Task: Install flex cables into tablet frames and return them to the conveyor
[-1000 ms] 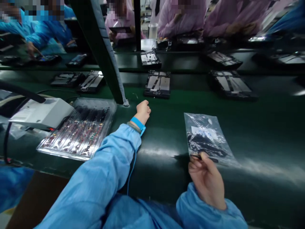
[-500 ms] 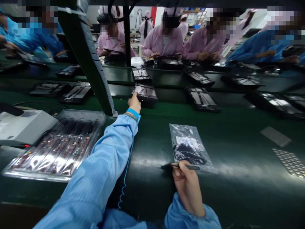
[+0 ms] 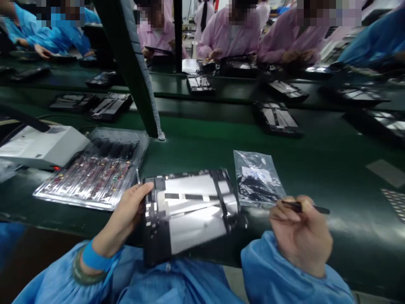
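My left hand (image 3: 128, 213), with a blue wrist strap, grips the left edge of an opened tablet (image 3: 196, 211). Silver battery panels and dark strips show on the tablet's inner face. It is held tilted above the bench's front edge. To its right, my right hand (image 3: 302, 236) is closed on black tweezers (image 3: 305, 207), held sideways between thumb and fingers. Just beyond that hand lies a clear plastic bag (image 3: 259, 177) with small black parts and a white label inside.
At left, a clear tray (image 3: 95, 177) of small circuit parts sits beside a white box-shaped device (image 3: 44, 145). A slanted green post (image 3: 134, 63) rises behind the tray. More opened tablets (image 3: 278, 118) lie on the line beyond, where several co-workers sit. A sheet of round pieces (image 3: 394, 202) lies far right.
My left hand has drawn back from the far line, bringing a tablet close to my body. My right hand has shifted right, still with the tweezers. The view has tipped downward.
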Motion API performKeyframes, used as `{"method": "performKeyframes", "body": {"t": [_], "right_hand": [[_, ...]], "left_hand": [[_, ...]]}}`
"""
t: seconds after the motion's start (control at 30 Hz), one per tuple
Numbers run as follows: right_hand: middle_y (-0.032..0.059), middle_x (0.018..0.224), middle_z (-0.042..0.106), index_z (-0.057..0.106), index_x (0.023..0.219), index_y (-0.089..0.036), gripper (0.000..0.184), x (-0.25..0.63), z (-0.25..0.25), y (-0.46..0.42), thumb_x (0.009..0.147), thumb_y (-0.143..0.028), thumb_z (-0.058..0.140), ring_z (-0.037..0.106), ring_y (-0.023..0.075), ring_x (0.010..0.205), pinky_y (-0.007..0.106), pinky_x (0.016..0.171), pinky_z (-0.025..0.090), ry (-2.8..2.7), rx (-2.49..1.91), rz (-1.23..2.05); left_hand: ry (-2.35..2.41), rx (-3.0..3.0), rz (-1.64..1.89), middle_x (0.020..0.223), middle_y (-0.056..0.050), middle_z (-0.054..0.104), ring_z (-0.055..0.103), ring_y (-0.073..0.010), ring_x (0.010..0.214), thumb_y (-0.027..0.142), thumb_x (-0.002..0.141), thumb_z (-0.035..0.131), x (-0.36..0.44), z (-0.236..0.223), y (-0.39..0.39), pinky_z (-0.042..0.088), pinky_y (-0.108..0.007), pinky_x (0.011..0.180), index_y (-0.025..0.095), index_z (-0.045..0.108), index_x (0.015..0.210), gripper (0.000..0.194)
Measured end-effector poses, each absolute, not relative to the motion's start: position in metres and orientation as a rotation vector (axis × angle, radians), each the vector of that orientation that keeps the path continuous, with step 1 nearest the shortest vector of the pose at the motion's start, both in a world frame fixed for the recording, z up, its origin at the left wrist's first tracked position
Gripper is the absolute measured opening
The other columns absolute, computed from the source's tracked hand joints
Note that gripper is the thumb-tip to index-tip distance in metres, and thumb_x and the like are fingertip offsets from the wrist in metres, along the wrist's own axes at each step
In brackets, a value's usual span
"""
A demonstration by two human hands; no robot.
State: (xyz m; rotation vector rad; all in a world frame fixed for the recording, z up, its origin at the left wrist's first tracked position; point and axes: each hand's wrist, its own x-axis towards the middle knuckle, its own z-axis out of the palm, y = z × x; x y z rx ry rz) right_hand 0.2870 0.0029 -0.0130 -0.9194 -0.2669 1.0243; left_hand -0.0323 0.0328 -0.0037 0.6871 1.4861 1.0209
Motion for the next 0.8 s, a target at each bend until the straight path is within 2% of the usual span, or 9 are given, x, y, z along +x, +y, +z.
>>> {"method": "performKeyframes", "body": {"t": [0.13,0.2,0.27,0.33,0.4,0.47,0.5,0.57,0.8], "right_hand": [[-0.0022,0.060,0.068,0.061,0.065,-0.021,0.026,0.260,-0.014,0.007,0.057,-0.029,0.085,0.054,0.0062,0.043,0.016,0.042,0.046,-0.534,-1.042,1.067],[-0.0006,0.061,0.070,0.063,0.069,-0.021,0.026,0.241,-0.020,0.012,0.062,-0.033,0.084,0.060,0.0098,0.046,0.020,0.046,0.051,-0.706,-1.121,1.102],[0.0010,0.062,0.071,0.063,0.075,-0.020,0.026,0.223,-0.027,0.019,0.067,-0.037,0.082,0.065,0.0128,0.051,0.023,0.051,0.055,-0.871,-1.199,1.140],[0.0019,0.061,0.071,0.062,0.078,-0.019,0.028,0.210,-0.033,0.028,0.071,-0.039,0.080,0.068,0.0147,0.054,0.024,0.054,0.056,-0.993,-1.248,1.192],[0.0018,0.059,0.070,0.061,0.079,-0.018,0.032,0.200,-0.039,0.038,0.071,-0.043,0.079,0.069,0.0158,0.055,0.024,0.055,0.057,-1.059,-1.263,1.259],[0.0018,0.059,0.069,0.059,0.079,-0.018,0.035,0.194,-0.044,0.046,0.071,-0.046,0.079,0.070,0.0164,0.056,0.024,0.055,0.057,-1.088,-1.268,1.308],[0.0017,0.059,0.069,0.059,0.080,-0.018,0.035,0.192,-0.047,0.049,0.071,-0.046,0.078,0.070,0.0165,0.056,0.024,0.055,0.057,-1.105,-1.280,1.315],[0.0018,0.061,0.069,0.059,0.081,-0.018,0.034,0.189,-0.051,0.051,0.073,-0.046,0.076,0.071,0.0169,0.059,0.024,0.057,0.056,-1.161,-1.322,1.293],[0.0008,0.067,0.069,0.060,0.085,-0.021,0.023,0.188,-0.058,0.045,0.082,-0.042,0.068,0.072,0.0182,0.065,0.026,0.061,0.053,-1.417,-1.440,1.115]], "left_hand": [[1.548,0.701,0.868,0.060,-0.003,0.066,0.058,-0.0152,0.050,0.049,0.064,0.077,-0.048,-0.022,0.010,0.042,-0.024,0.046,0.014,0.063,0.072,0.039],[1.600,0.819,0.933,0.079,-0.007,0.072,0.065,-0.0195,0.069,0.051,0.067,0.076,-0.052,-0.032,0.008,0.048,-0.026,0.058,0.013,0.067,0.084,0.042],[1.694,0.987,1.072,0.109,-0.010,0.070,0.065,-0.0227,0.094,0.050,0.069,0.075,-0.054,-0.038,0.005,0.050,-0.027,0.072,0.016,0.067,0.105,0.050],[1.721,1.104,1.179,0.127,-0.010,0.063,0.062,-0.0210,0.103,0.049,0.075,0.072,-0.052,-0.038,0.002,0.049,-0.026,0.076,0.019,0.062,0.119,0.054],[1.591,1.089,1.153,0.124,-0.012,0.065,0.062,-0.0144,0.076,0.053,0.084,0.062,-0.047,-0.034,-0.001,0.045,-0.024,0.060,0.018,0.060,0.122,0.051],[1.390,0.987,1.082,0.111,-0.014,0.069,0.044,-0.0057,0.047,0.057,0.089,0.052,-0.041,-0.029,-0.004,0.031,-0.022,0.043,0.016,0.059,0.119,0.051],[1.309,0.936,1.056,0.106,-0.014,0.070,0.033,-0.0031,0.041,0.058,0.090,0.049,-0.039,-0.027,-0.005,0.023,-0.021,0.040,0.015,0.059,0.118,0.052],[1.216,0.874,1.045,0.098,-0.012,0.071,0.024,-0.0010,0.039,0.058,0.091,0.049,-0.035,-0.026,-0.005,0.016,-0.021,0.040,0.014,0.059,0.115,0.051],[1.082,0.833,1.079,0.085,-0.007,0.070,0.026,-0.0023,0.041,0.053,0.095,0.044,-0.035,-0.034,-0.007,0.016,-0.023,0.043,0.016,0.060,0.112,0.043]]}}
